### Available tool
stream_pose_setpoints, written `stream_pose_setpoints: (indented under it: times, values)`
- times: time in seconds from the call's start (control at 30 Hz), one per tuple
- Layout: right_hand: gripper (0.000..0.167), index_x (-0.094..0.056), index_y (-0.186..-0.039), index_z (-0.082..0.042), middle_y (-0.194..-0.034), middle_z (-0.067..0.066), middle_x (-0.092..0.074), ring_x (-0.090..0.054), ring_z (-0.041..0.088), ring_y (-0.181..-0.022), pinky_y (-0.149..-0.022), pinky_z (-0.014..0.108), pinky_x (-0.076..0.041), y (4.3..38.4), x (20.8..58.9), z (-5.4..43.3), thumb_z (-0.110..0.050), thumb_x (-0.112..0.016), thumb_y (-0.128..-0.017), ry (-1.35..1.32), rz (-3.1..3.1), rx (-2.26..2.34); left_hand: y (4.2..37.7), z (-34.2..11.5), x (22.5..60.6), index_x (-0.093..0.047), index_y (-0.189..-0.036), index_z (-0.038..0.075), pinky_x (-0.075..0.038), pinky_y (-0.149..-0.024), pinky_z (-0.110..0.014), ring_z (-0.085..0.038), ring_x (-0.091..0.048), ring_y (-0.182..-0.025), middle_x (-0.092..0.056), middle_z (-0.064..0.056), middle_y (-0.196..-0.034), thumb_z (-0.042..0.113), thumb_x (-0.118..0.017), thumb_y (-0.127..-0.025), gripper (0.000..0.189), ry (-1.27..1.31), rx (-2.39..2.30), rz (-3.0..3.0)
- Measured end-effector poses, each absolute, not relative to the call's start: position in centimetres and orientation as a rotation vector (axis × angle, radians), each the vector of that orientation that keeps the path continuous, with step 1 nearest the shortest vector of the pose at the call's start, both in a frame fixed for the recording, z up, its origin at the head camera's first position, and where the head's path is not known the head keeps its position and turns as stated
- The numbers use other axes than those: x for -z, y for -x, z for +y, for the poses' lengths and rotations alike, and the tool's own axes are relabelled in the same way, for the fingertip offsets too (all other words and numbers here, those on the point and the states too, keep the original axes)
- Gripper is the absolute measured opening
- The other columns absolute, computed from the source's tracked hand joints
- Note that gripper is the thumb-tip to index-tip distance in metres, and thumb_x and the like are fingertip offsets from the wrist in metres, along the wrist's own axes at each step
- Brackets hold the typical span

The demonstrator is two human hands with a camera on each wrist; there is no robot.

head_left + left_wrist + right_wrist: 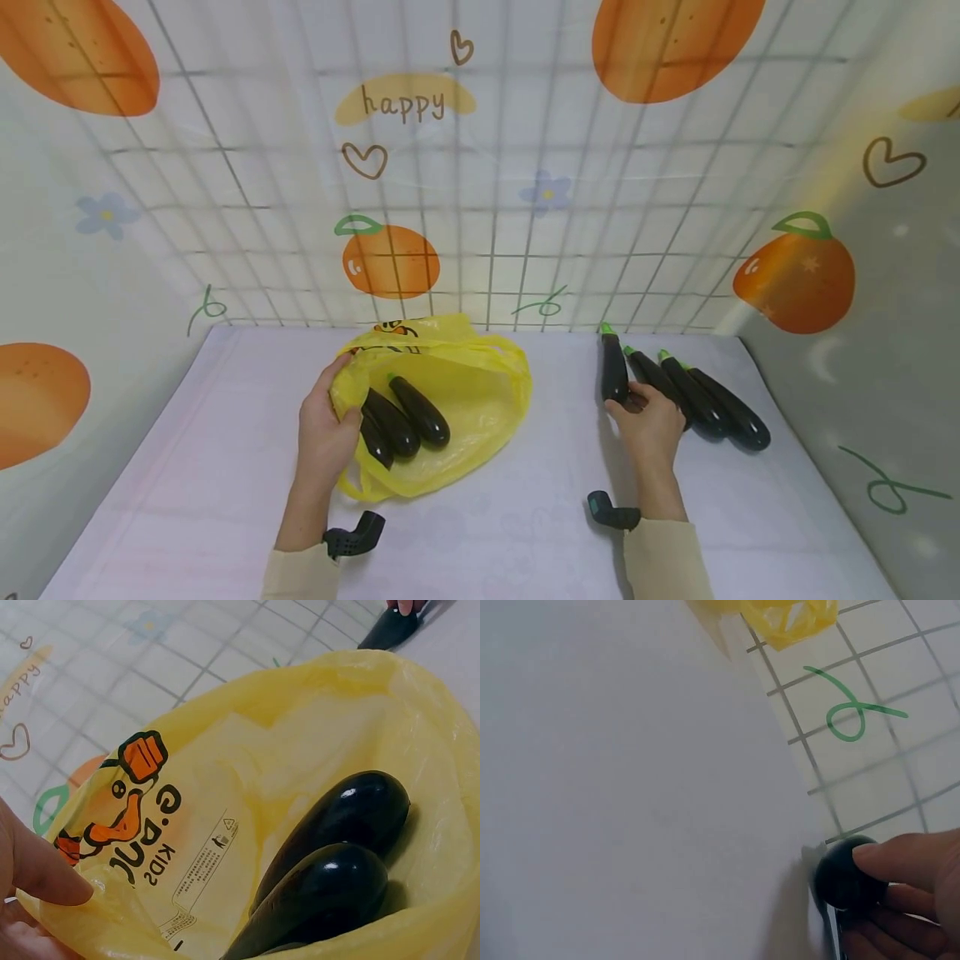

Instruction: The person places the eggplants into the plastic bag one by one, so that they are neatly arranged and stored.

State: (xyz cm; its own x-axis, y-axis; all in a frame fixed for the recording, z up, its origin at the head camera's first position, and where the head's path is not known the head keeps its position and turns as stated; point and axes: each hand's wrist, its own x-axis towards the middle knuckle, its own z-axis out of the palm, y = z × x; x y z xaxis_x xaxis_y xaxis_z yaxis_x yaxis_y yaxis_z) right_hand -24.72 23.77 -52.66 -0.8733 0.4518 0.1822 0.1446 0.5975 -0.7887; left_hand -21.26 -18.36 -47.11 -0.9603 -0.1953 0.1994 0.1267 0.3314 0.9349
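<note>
Left hand (324,429) pinches the yellow bag (465,392) rim; right hand (651,425) grips an eggplant (613,371)

Staged tabletop booth, fruit-print backdrop (480,167) walling in a white table (525,517)

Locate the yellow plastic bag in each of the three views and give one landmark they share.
Head: yellow bag left of centre on the table, its rim held by the left hand.
Left wrist: fills most of the picture, aubergines inside.
Right wrist: only a scrap at the top edge.
Shared landmark: the grid-patterned backdrop.
</note>
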Motion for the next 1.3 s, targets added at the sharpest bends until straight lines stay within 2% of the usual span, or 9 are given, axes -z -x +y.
stream_pose_setpoints:
  times: [0.3, 0.57, 0.9, 1.3]
  values:
    - [0.053, -0.062, -0.137, 0.010, -0.123, 0.032, -0.068, -0.066, 0.047, -0.116, -0.116, 0.060, -0.021, 25.05, 52.54, 23.50, -0.005, -0.080, -0.089, 0.488, -2.458, -1.174, 21.34, -18.35, 47.15, -0.045, -0.158, 0.009, -0.034, -0.122, -0.046, -0.026, -0.038, -0.151, -0.042, -0.007, -0.164, -0.017, -0.050, -0.088, 0.075, -0.054, 1.669, -2.318]
    - [0.054, -0.064, -0.141, 0.002, -0.124, 0.031, -0.068, -0.068, 0.048, -0.113, -0.121, 0.066, -0.013, 25.18, 52.61, 23.49, -0.002, -0.079, -0.089, 0.410, -2.449, -1.166, 21.38, -18.35, 47.07, -0.044, -0.158, 0.009, -0.033, -0.123, -0.045, -0.026, -0.037, -0.152, -0.041, -0.008, -0.164, -0.018, -0.050, -0.088, 0.075, -0.072, 1.682, -2.324]
    - [0.055, -0.066, -0.139, 0.002, -0.127, 0.032, -0.067, -0.068, 0.049, -0.113, -0.118, 0.065, -0.018, 24.99, 52.65, 23.35, -0.012, -0.083, -0.089, 0.447, -2.438, -1.157, 21.43, -18.43, 47.06, -0.045, -0.158, 0.009, -0.032, -0.123, -0.045, -0.026, -0.035, -0.152, -0.042, -0.007, -0.164, -0.019, -0.050, -0.087, 0.076, -0.062, 1.685, -2.317]
    - [0.049, -0.068, -0.136, 0.002, -0.124, 0.030, -0.069, -0.069, 0.046, -0.110, -0.116, 0.059, -0.024, 24.77, 52.45, 23.40, -0.009, -0.079, -0.090, 0.488, -2.387, -1.179, 21.30, -18.57, 47.02, -0.044, -0.158, 0.008, -0.033, -0.123, -0.046, -0.027, -0.037, -0.152, -0.041, -0.009, -0.164, -0.018, -0.050, -0.088, 0.076, -0.069, 1.683, -2.320]
